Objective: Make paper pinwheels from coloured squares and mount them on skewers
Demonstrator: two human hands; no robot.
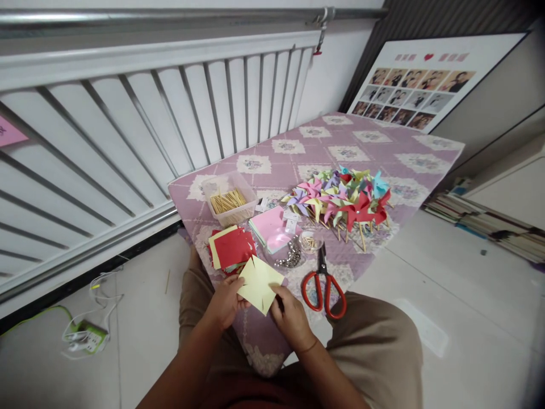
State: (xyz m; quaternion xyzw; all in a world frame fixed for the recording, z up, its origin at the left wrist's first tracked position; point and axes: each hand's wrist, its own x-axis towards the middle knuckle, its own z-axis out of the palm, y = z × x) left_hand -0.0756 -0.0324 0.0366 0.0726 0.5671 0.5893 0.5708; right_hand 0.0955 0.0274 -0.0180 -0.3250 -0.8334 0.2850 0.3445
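Note:
A pale yellow paper square (259, 282) with cuts running in from its corners is held between both hands just above the near edge of the mat. My left hand (225, 302) pinches its left edge. My right hand (290, 318) grips its lower right corner. Just beyond lies a stack of red and yellow paper squares (232, 248). Red-handled scissors (323, 287) lie shut to the right of my right hand. A pile of finished paper pinwheels (340, 199) on sticks sits farther back on the right.
The purple patterned mat (361, 142) carries a clear plastic box of wooden sticks (229, 200), a pink paper stack (272, 227), a heap of metal pins (292, 258) and a small round dish (310, 241). A white railing (128, 130) stands left. A photo board (421, 85) leans behind. A power strip (87, 339) lies on the floor.

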